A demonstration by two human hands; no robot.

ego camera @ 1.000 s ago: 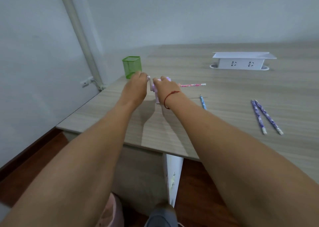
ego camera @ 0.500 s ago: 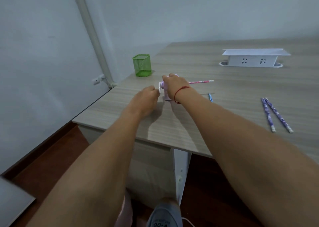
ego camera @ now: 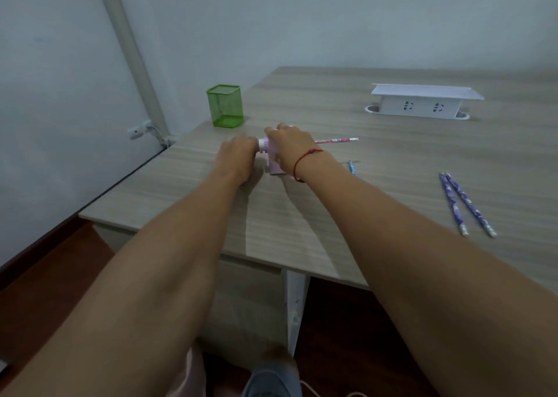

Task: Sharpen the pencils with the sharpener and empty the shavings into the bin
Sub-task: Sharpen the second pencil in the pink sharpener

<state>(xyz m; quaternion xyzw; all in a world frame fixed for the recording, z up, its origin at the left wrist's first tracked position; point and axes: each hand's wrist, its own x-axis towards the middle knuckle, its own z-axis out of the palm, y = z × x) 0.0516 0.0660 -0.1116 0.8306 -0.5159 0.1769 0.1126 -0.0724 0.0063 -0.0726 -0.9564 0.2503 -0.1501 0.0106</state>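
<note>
A small pink sharpener (ego camera: 274, 164) stands on the wooden table (ego camera: 392, 161). My right hand (ego camera: 291, 144) presses down over its top and holds it. A pink patterned pencil (ego camera: 336, 140) sticks out of it to the right. My left hand (ego camera: 237, 158) is closed around the crank at the sharpener's left end, which the fingers mostly hide. The tip of a blue pencil (ego camera: 352, 167) shows beside my right wrist. Two purple pencils (ego camera: 463, 202) lie side by side at the right.
A green mesh pen holder (ego camera: 225, 105) stands near the table's far left corner. A white socket box (ego camera: 422, 102) sits at the back right. The table's near edge runs under my forearms. A wall pipe (ego camera: 129, 55) rises on the left.
My left hand has dropped from the top of the sharpener's left end and come back up against it, as the crank turns. My right hand stays on the sharpener. The camera has shifted left.
</note>
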